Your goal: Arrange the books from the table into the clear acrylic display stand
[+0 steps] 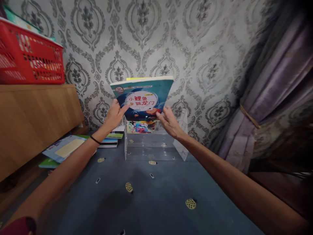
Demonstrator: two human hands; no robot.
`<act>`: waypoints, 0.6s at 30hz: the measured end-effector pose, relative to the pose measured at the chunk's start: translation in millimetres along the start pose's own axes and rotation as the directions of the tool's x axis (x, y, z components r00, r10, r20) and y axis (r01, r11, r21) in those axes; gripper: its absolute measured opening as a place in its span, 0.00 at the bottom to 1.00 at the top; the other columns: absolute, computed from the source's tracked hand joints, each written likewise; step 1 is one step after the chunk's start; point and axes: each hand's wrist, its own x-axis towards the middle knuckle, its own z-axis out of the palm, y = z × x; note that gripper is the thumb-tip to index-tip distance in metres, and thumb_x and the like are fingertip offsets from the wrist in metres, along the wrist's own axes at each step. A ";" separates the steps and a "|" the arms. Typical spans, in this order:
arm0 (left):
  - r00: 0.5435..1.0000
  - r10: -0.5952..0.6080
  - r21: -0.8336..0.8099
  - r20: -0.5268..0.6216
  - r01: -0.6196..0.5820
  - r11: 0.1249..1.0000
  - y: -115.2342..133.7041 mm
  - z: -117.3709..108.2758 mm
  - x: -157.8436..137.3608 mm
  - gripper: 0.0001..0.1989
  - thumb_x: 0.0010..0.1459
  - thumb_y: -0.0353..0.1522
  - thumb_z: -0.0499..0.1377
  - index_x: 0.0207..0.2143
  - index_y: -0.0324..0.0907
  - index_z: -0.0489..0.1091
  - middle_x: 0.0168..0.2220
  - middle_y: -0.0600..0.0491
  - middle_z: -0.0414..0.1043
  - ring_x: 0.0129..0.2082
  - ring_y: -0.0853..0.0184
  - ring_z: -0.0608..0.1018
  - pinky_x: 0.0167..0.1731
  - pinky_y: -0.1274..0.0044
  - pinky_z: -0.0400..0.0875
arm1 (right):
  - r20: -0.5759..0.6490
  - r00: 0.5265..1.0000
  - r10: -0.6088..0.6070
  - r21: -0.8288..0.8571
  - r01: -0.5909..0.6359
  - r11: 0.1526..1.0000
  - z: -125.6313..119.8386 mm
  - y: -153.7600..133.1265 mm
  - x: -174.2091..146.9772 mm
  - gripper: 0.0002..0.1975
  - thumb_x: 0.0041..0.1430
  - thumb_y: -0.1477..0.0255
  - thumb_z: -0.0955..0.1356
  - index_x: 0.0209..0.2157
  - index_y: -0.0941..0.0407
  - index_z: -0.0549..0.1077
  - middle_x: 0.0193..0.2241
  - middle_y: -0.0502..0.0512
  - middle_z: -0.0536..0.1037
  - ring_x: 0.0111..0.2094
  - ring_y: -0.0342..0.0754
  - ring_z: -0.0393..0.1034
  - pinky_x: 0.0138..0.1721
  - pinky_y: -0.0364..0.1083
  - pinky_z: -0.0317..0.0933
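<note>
A blue picture book (143,98) with red Chinese characters on its cover is held up at the centre, its top edge tipped away. My left hand (115,114) grips its left edge, thumb across the cover. On the lower right corner, my right hand (170,122) is closed with the thumb in front. Behind and below the book stands a clear acrylic tiered rack (151,141). A colourful illustrated book (140,127) stands in the rack, its upper part hidden by the blue one. A yellow edge (137,78) shows above the blue book.
Several books (65,147) lie in piles at the left, beside a wooden cabinet (36,120). A red plastic basket (31,55) sits on that cabinet. Dark blue patterned cloth (156,199) covers the surface in front. A tied purple curtain (269,94) hangs at the right.
</note>
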 end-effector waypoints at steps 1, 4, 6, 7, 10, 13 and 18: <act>1.000 0.010 -0.010 -0.008 -0.010 1.000 -3.0 1.0 0.1 0.25 0.62 0.54 0.55 0.35 0.40 0.70 0.37 0.47 0.73 0.49 0.58 0.74 0.55 0.66 0.69 | -0.006 1.000 -0.009 -0.013 0.009 1.000 -0.1 3.8 0.3 0.27 0.69 0.49 0.57 0.54 0.53 0.71 0.52 0.62 0.70 0.57 0.58 0.61 0.62 0.62 0.56; 0.999 -0.044 -0.078 0.016 0.045 0.996 -12.5 6.5 0.3 0.28 0.58 0.57 0.57 0.38 0.39 0.71 0.42 0.45 0.72 0.47 0.59 0.75 0.50 0.67 0.74 | -0.014 1.000 -0.012 -0.007 0.012 1.000 1.3 14.3 1.3 0.28 0.68 0.49 0.58 0.56 0.53 0.70 0.57 0.63 0.66 0.63 0.59 0.54 0.65 0.63 0.51; 0.989 -0.132 -0.144 0.063 0.140 0.980 -18.4 11.7 0.8 0.31 0.57 0.59 0.56 0.39 0.39 0.71 0.41 0.45 0.71 0.41 0.60 0.77 0.39 0.69 0.80 | 0.001 1.000 -0.014 0.018 0.014 1.000 3.3 18.5 2.3 0.28 0.67 0.48 0.58 0.56 0.52 0.70 0.57 0.62 0.67 0.63 0.59 0.55 0.65 0.64 0.51; 0.981 -0.177 -0.178 0.085 0.190 0.966 -20.7 14.2 1.2 0.32 0.56 0.59 0.56 0.38 0.38 0.71 0.40 0.45 0.71 0.37 0.61 0.77 0.33 0.70 0.80 | 0.009 1.000 -0.013 0.038 0.012 0.999 4.2 19.4 2.7 0.28 0.67 0.48 0.58 0.56 0.51 0.70 0.57 0.61 0.69 0.62 0.59 0.57 0.65 0.64 0.52; 0.959 -0.244 -0.271 0.143 0.275 0.923 -23.9 19.0 3.5 0.32 0.54 0.60 0.57 0.38 0.39 0.70 0.33 0.49 0.70 0.31 0.63 0.78 0.23 0.73 0.79 | 0.029 1.000 0.011 0.114 -0.015 0.993 5.6 18.1 3.0 0.27 0.68 0.48 0.58 0.56 0.51 0.71 0.54 0.59 0.73 0.58 0.58 0.64 0.60 0.62 0.60; 0.957 -0.226 -0.316 0.184 0.276 0.908 -22.5 18.7 6.7 0.32 0.53 0.60 0.58 0.39 0.39 0.70 0.31 0.50 0.70 0.32 0.62 0.79 0.23 0.75 0.79 | 0.060 0.998 0.031 0.164 -0.041 0.986 3.4 14.1 3.4 0.28 0.68 0.49 0.59 0.57 0.52 0.70 0.54 0.59 0.75 0.55 0.58 0.67 0.56 0.61 0.65; 0.963 -0.211 -0.252 0.167 0.249 0.935 -19.9 15.8 11.8 0.33 0.54 0.60 0.56 0.37 0.38 0.70 0.34 0.48 0.72 0.32 0.63 0.78 0.28 0.72 0.80 | 0.082 0.996 0.026 0.221 -0.044 0.974 -1.3 10.0 6.6 0.28 0.67 0.47 0.59 0.58 0.51 0.69 0.56 0.58 0.74 0.56 0.57 0.67 0.56 0.61 0.65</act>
